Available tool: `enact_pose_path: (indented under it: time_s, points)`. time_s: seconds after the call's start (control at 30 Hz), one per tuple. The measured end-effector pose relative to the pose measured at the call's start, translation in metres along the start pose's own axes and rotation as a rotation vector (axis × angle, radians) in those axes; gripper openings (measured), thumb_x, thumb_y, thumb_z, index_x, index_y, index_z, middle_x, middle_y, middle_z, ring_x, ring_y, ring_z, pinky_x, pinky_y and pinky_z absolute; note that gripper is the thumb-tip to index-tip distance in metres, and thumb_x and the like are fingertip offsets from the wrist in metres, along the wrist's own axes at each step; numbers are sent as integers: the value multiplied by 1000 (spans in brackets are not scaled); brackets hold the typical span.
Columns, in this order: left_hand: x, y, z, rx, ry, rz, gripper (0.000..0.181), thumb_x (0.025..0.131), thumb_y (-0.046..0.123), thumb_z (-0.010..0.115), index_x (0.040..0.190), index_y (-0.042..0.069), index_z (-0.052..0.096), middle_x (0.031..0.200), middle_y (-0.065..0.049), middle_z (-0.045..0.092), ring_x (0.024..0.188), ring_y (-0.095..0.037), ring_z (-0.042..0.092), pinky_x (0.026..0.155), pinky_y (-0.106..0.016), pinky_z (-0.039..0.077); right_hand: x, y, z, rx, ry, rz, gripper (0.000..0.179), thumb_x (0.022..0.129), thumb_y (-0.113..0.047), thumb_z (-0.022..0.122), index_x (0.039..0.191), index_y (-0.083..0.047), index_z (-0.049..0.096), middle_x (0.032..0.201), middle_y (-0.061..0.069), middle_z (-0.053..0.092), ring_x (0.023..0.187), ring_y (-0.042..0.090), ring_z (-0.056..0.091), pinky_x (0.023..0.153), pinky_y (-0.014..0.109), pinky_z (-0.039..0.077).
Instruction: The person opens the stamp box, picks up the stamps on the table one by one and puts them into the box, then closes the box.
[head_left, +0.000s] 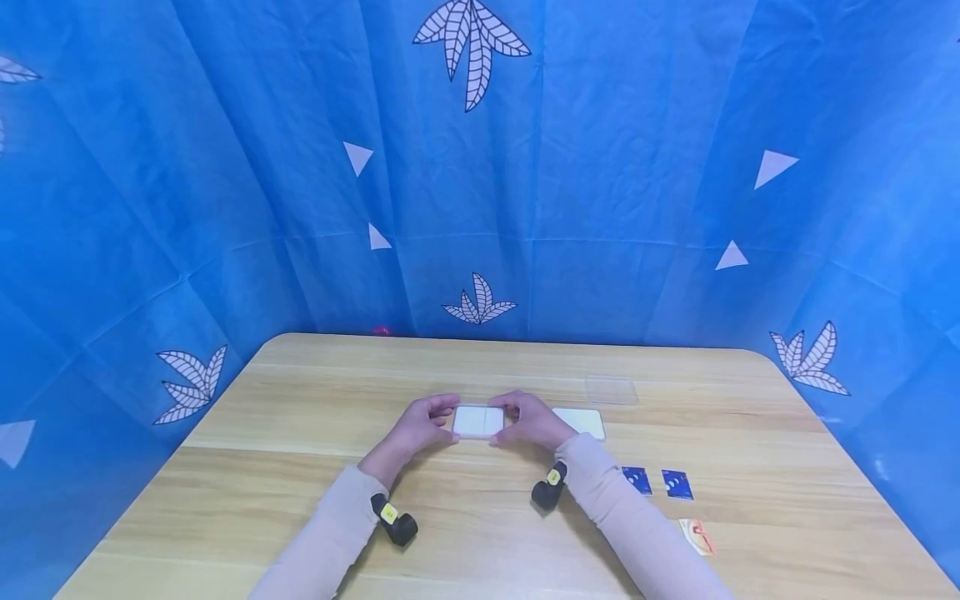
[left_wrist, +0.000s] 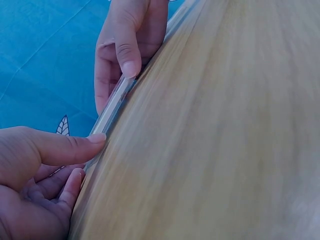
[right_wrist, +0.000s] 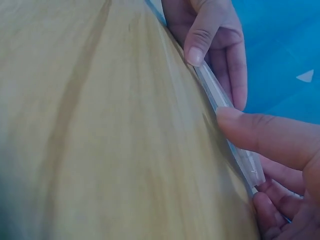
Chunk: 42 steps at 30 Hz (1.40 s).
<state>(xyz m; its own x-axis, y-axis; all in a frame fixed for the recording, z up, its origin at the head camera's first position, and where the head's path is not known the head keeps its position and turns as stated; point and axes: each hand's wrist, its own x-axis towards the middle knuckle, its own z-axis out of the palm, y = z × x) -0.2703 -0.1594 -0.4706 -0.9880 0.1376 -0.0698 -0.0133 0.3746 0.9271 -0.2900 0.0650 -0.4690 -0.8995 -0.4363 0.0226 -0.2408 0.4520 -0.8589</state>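
Observation:
A flat, clear-edged plastic case [head_left: 478, 422] with white inside lies level at the middle of the table, a faint line across its white face. My left hand [head_left: 422, 423] grips its left end, thumb on the near edge and fingers at the far side. At the other end, my right hand [head_left: 531, 422] holds it the same way. In the left wrist view the case [left_wrist: 111, 111] shows edge-on as a thin clear strip close to the wood, the left thumb [left_wrist: 75, 149] pressed against it. The right thumb [right_wrist: 265, 135] touches its edge in the right wrist view.
Just right of my right hand lies a white flat rectangle [head_left: 583, 422], partly hidden by the hand. Behind it is a clear plastic piece [head_left: 611, 390]. Two blue cards [head_left: 677, 484] and an orange-and-white card [head_left: 697, 537] lie by my right forearm. A blue curtain [head_left: 600, 167] borders the table.

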Motion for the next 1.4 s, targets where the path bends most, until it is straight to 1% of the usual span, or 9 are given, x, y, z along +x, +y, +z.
enact_pose_path:
  time_s: [0.23, 0.4, 0.63, 0.8, 1.0, 1.13, 1.4]
  points:
    - [2, -3, 0, 28, -3, 7, 70, 66, -10, 75, 130, 9, 55, 130, -9, 57, 117, -29, 52, 99, -41, 46, 0, -3, 1, -42, 12, -28, 59, 61, -8, 84, 117, -10, 65, 114, 5, 61, 105, 23, 53, 97, 45, 42]
    - [2, -3, 0, 31, -5, 2, 70, 65, -10, 76, 129, 9, 56, 128, -10, 57, 115, -30, 53, 97, -41, 48, -2, -3, 2, -39, 21, -31, 60, 60, -5, 84, 116, -11, 65, 114, 5, 61, 106, 24, 53, 98, 45, 43]
    - [0, -1, 1, 25, 1, -24, 70, 66, -10, 75, 130, 10, 55, 129, -9, 57, 115, -30, 53, 97, -41, 47, -2, -3, 2, -39, 31, -58, 60, 60, -4, 84, 116, -10, 65, 115, 5, 61, 104, 23, 53, 97, 43, 44]
    - [0, 0, 1, 25, 4, -34, 69, 66, -10, 75, 129, 10, 56, 128, -9, 57, 114, -29, 53, 97, -41, 47, -4, -4, 2, -39, 34, -62, 60, 59, -5, 85, 116, -11, 65, 114, 5, 61, 104, 23, 53, 96, 43, 44]
    - [-1, 0, 0, 18, -3, -19, 67, 67, -10, 75, 128, 8, 56, 128, -10, 57, 115, -30, 53, 98, -42, 47, -4, -4, 1, -41, 18, -57, 60, 61, -7, 84, 117, -9, 65, 114, 6, 61, 104, 24, 53, 97, 44, 44]
    - [-1, 1, 0, 20, -8, -12, 66, 67, -10, 75, 128, 8, 56, 128, -11, 57, 115, -30, 53, 98, -42, 46, -3, -4, 1, -41, 9, -40, 60, 62, -9, 84, 118, -9, 64, 113, 6, 60, 103, 23, 52, 95, 42, 44]
    - [1, -4, -1, 33, -18, 5, 67, 67, -8, 75, 129, 9, 56, 129, -11, 57, 116, -31, 53, 98, -42, 47, -3, -4, 0, -45, 12, -32, 58, 62, -12, 85, 117, -11, 65, 110, 4, 61, 99, 21, 52, 92, 39, 44]
